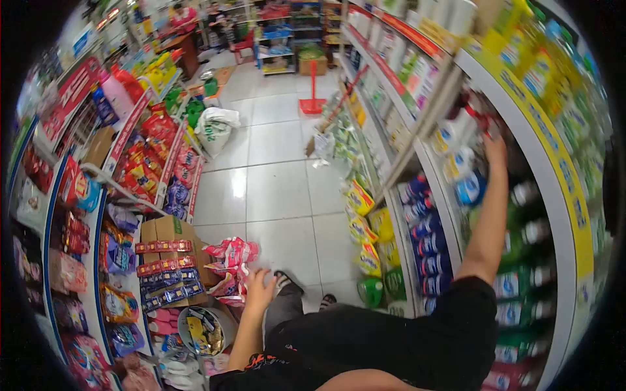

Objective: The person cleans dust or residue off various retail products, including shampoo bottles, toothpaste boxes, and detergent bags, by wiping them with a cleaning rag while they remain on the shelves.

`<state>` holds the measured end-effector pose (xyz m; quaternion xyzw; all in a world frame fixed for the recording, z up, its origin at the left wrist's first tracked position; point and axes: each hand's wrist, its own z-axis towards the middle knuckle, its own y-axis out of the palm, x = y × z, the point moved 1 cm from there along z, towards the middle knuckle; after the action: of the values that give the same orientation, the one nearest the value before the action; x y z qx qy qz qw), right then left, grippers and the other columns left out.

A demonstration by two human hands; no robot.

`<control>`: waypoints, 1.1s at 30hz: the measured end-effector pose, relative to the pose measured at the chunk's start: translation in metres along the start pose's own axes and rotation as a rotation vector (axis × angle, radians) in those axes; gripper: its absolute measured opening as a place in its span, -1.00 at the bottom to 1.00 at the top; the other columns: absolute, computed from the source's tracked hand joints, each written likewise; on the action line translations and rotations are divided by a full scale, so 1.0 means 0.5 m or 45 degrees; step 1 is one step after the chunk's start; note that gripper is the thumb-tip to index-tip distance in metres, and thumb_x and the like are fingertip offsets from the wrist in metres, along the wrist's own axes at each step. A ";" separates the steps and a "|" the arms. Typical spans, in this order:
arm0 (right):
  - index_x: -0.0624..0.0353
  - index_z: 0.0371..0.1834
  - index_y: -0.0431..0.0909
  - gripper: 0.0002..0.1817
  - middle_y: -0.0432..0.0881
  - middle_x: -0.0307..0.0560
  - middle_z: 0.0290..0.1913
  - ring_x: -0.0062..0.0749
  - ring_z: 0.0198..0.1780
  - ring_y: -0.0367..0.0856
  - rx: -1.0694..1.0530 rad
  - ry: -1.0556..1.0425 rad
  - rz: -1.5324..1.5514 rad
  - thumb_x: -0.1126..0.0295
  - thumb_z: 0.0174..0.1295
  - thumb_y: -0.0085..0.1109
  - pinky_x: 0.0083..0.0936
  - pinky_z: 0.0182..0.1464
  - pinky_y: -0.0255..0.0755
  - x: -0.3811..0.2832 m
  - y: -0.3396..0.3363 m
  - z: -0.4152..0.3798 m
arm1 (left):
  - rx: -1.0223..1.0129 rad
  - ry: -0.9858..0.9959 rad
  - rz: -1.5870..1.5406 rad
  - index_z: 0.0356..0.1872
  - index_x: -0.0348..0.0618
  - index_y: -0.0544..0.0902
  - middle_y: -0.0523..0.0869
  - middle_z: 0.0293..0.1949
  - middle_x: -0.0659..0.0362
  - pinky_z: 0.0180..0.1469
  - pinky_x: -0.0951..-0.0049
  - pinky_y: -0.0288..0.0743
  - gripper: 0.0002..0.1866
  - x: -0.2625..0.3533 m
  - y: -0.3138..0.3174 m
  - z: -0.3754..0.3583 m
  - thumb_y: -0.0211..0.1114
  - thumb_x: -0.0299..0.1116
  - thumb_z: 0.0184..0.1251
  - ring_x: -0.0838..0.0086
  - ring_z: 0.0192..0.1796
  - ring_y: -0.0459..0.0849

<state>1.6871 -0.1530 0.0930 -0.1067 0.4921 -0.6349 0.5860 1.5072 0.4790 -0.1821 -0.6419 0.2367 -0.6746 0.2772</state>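
Right hand [495, 148] was up at the shelf [521, 111] by the white bottles [464, 159], too blurry to tell fingers' grip. Left hand [261, 287] hung open, empty, near red packs [231, 251]. Prob best grabbing one bottle w/ a firm wrap.

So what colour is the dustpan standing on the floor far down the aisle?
Red dustpan, head view.

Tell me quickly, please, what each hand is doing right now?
Left hand: open, fingers spread, holding nothing.
Right hand: raised to the shelf; grip cannot be told.
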 end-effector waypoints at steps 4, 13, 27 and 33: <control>0.30 0.03 0.40 -0.42 0.46 0.31 -0.02 0.12 0.05 0.40 0.176 0.027 -0.079 0.11 0.00 0.16 -0.26 0.05 0.27 0.034 0.012 0.008 | -0.152 -0.165 0.009 -0.13 -0.15 0.55 0.37 0.06 -0.16 0.11 0.19 0.28 -0.61 -0.053 0.013 0.012 0.29 -0.18 0.03 0.00 0.11 0.36; 0.35 0.04 0.37 -0.54 0.46 0.29 -0.01 0.08 0.03 0.42 0.269 0.258 -0.007 0.22 0.18 -0.01 -0.31 0.08 0.25 0.082 0.008 -0.020 | -0.375 -0.126 0.066 -0.06 -0.16 0.50 0.27 0.12 -0.25 0.15 0.19 0.26 -0.56 -0.055 -0.002 0.214 0.25 -0.15 0.06 -0.05 0.15 0.31; 0.38 0.05 0.31 -0.66 0.47 0.07 -0.07 -0.29 -0.09 0.48 0.294 -0.323 0.336 0.44 0.24 -0.10 -0.49 -0.04 0.33 -0.394 -0.035 -0.266 | -0.409 0.324 -0.548 0.06 -0.15 0.39 0.41 0.04 0.05 0.02 0.37 0.39 -0.56 0.051 -0.193 0.571 0.22 -0.33 0.14 0.31 0.05 0.46; 0.33 -0.01 0.34 -0.61 0.49 0.02 -0.10 -0.38 -0.09 0.47 -0.274 -0.271 1.730 0.32 0.14 0.03 -0.48 -0.04 0.35 -0.482 0.135 -0.242 | -1.086 0.289 -1.320 0.25 -0.10 0.15 0.26 0.21 0.08 0.22 0.25 0.17 -0.21 0.143 -0.152 0.603 0.30 -0.07 0.01 0.29 0.23 0.29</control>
<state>1.7143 0.1238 0.0891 0.1057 0.4499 -0.0614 0.8847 1.8010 0.4974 -0.0587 -0.6509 0.1713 -0.6311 -0.3856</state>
